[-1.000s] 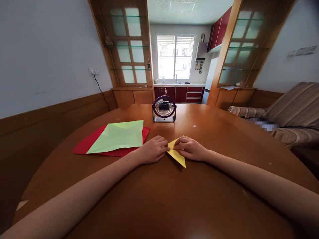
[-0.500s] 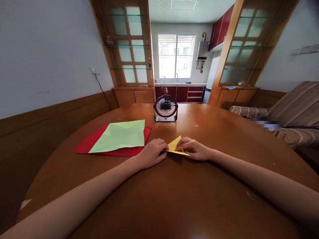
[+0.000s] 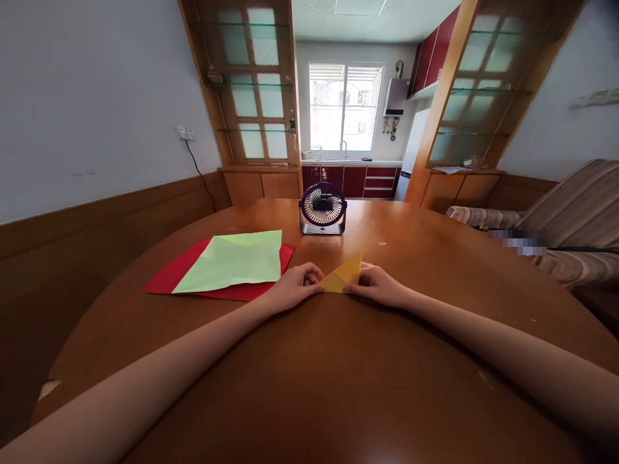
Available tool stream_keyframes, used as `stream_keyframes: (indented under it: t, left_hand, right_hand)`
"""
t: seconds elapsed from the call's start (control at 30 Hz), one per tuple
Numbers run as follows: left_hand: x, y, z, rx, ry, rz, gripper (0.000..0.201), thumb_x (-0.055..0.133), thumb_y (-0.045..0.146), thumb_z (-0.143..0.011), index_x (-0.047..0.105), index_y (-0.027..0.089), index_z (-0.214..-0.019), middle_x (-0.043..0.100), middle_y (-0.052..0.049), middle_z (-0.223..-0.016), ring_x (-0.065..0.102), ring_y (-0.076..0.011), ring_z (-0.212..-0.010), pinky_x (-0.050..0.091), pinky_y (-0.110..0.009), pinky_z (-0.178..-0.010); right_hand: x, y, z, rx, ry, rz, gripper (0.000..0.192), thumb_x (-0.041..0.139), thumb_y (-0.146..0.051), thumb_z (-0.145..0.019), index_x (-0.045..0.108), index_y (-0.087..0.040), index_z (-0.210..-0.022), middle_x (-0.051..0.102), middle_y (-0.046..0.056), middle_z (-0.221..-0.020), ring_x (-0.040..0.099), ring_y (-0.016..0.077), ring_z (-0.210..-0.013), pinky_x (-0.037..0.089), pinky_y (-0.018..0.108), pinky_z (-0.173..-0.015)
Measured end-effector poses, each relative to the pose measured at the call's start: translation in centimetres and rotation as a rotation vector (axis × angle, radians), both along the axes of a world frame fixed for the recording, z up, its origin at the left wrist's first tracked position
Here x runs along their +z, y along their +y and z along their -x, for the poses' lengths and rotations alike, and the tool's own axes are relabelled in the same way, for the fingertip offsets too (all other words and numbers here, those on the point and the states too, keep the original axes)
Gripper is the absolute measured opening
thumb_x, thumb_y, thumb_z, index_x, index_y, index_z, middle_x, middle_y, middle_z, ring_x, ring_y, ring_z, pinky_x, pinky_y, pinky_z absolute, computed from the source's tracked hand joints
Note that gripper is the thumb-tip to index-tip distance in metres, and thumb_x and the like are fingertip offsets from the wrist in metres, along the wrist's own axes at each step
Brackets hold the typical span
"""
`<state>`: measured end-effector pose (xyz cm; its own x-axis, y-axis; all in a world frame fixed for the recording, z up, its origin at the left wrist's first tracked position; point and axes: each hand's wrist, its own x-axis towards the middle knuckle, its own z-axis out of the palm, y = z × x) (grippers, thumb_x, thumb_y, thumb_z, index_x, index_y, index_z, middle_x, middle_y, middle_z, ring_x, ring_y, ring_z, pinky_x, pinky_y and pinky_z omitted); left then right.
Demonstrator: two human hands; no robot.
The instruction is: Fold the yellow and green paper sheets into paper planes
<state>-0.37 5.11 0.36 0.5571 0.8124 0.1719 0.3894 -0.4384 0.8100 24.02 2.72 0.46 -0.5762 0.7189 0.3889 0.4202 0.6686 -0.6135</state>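
A folded piece of yellow paper (image 3: pixel 341 276) is held upright between my two hands, its tall point to the right. My left hand (image 3: pixel 298 285) pinches its left corner between thumb and fingers. At the right side, my right hand (image 3: pixel 380 283) grips it with the thumb in front and the fingers behind, partly hidden by the paper. To the left of my left hand lies a light green sheet of paper (image 3: pixel 236 261), creased, on top of a red sheet (image 3: pixel 164 280).
A small purple fan (image 3: pixel 322 205) stands on the round wooden table (image 3: pixel 309 380) beyond my hands. A striped sofa (image 3: pixel 575 212) is off to the right. Behind the table are wooden cabinets (image 3: pixel 261 185) and a kitchen window (image 3: pixel 343 106).
The yellow paper has been tilted up so that its broad folded face shows towards me. Both hands have turned with it, and my right thumb is now on its front.
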Motion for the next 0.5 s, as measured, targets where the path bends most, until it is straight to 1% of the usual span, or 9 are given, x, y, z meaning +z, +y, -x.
stream_keyframes:
  t: [0.07, 0.13, 0.23, 0.37, 0.5]
  left_hand:
    - [-0.14, 0.31, 0.13, 0.03, -0.003, 0.032, 0.031, 0.069, 0.04, -0.072, 0.059, 0.016, -0.088, 0.061, 0.0, -0.074, 0.055, -0.0131, -0.064, 0.04, -0.024, -0.058]
    - [-0.3, 0.56, 0.28, 0.081, 0.024, 0.016, 0.033, 0.072, 0.043, -0.069, 0.06, 0.016, -0.085, 0.061, 0.001, -0.071, 0.054, -0.013, -0.062, 0.039, -0.023, -0.056]
    - [-0.49, 0.7, 0.45, 0.152, 0.084, -0.036, 0.036, 0.074, 0.047, -0.067, 0.062, 0.017, -0.082, 0.063, 0.0, -0.07, 0.056, -0.0142, -0.063, 0.038, -0.024, -0.055]
    - [-0.65, 0.58, 0.4, 0.195, 0.164, -0.114, 0.034, 0.072, 0.049, -0.07, 0.067, 0.018, -0.083, 0.068, -0.002, -0.077, 0.06, -0.0166, -0.069, 0.041, -0.026, -0.059]
    - [-0.52, 0.22, 0.07, 0.227, 0.239, -0.193, 0.031, 0.07, 0.047, -0.072, 0.069, 0.019, -0.083, 0.069, -0.004, -0.086, 0.063, -0.0187, -0.076, 0.044, -0.028, -0.065]
  right_hand:
    - [-0.13, 0.05, -0.02, -0.032, 0.032, 0.032, 0.027, 0.062, -0.041, -0.088, 0.071, -0.016, -0.084, 0.065, 0.008, -0.099, 0.059, 0.0214, -0.094, 0.049, 0.037, -0.084]
    - [-0.32, 0.15, -0.07, -0.062, 0.041, 0.049, 0.025, 0.063, -0.039, -0.086, 0.071, -0.016, -0.082, 0.063, 0.008, -0.101, 0.058, 0.0212, -0.095, 0.05, 0.037, -0.083]
    - [-0.62, 0.31, -0.15, -0.135, -0.005, 0.014, 0.026, 0.065, -0.038, -0.085, 0.067, -0.016, -0.073, 0.061, 0.007, -0.092, 0.057, 0.0193, -0.087, 0.049, 0.034, -0.077]
    - [-0.76, 0.4, -0.1, -0.286, -0.11, -0.046, 0.035, 0.068, -0.041, -0.079, 0.053, -0.017, -0.06, 0.054, 0.003, -0.078, 0.05, 0.0151, -0.071, 0.042, 0.029, -0.064]
    - [-0.59, 0.24, 0.12, -0.389, -0.128, -0.072, 0.035, 0.072, -0.041, -0.074, 0.047, -0.018, -0.065, 0.05, 0.001, -0.076, 0.047, 0.014, -0.068, 0.038, 0.028, -0.063]
